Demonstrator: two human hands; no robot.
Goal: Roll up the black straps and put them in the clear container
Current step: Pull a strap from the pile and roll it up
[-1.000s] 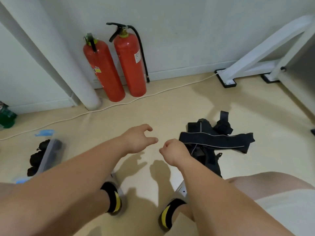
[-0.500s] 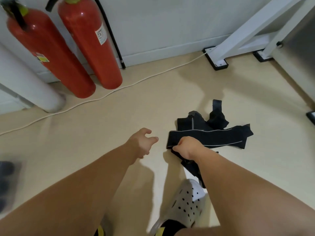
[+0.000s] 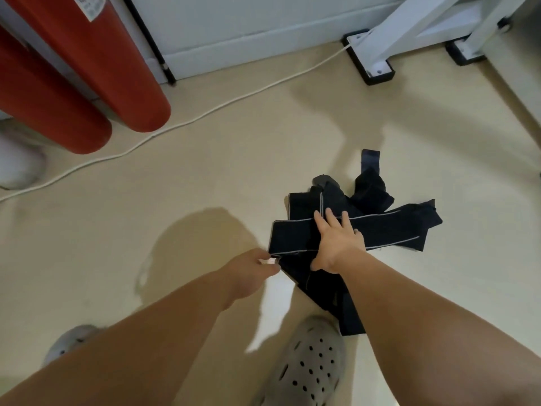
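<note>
Now both hands are on the straps, where a moment ago they hung above the floor with nothing in them. I note the view has dropped closer, and the container, seen at the left edge a second ago, is out of frame. I judge the pickup for the first roll is beginning.

Left hand: fingers closed in a pinch on the near-left corner of the top strap. Right hand: fingers open and spread, palm flat, pressing the middle of the same strap to the pile.

Straps: a loose heap on the floor, ahead and to the right, just beyond the grey shoe. Several dark bands cross one another; the top one lies flat, left to right, with a pale stitched line along each edge. One narrow end points away toward the wall. None is rolled. I cannot count them, as they overlap.

Two red extinguishers stand well apart at upper left.
</note>
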